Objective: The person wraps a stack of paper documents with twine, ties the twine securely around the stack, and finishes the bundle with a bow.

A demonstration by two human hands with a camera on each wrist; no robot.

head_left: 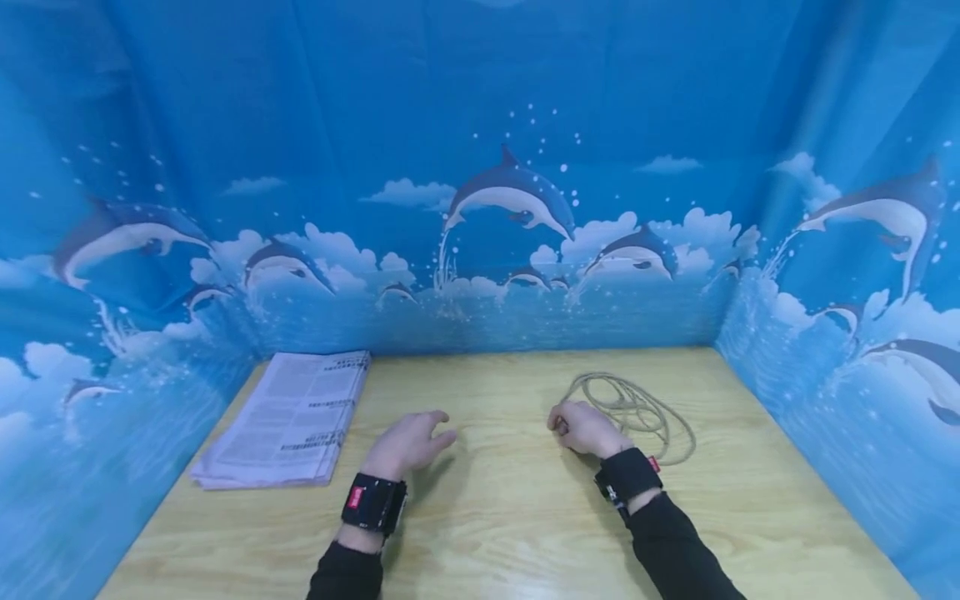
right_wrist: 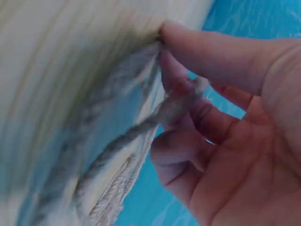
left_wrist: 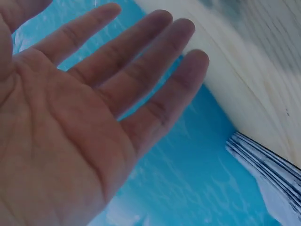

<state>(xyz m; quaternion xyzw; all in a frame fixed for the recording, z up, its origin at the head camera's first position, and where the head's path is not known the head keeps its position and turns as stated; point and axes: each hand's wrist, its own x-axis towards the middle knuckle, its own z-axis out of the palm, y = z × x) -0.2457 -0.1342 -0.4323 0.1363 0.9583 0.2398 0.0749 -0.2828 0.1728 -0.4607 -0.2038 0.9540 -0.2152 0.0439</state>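
Note:
My right hand (head_left: 588,427) is low over the table, pinching a thin beige rope (right_wrist: 169,109) between thumb and curled fingers. One short end of the rope juts out among the fingers in the right wrist view, and another strand runs to the thumb tip. The rest of the rope (head_left: 651,401) lies in loose loops on the table, beyond and to the right of that hand. My left hand (head_left: 407,443) hovers over the table with nothing in it. Its palm and spread, nearly straight fingers (left_wrist: 160,110) show in the left wrist view.
Folded newspapers (head_left: 288,421) lie stacked at the table's left edge, left of my left hand. The light wooden table (head_left: 495,517) meets a blue dolphin-print curtain (head_left: 480,100) at the back and on both sides. Dark straps (head_left: 372,502) wrap both wrists.

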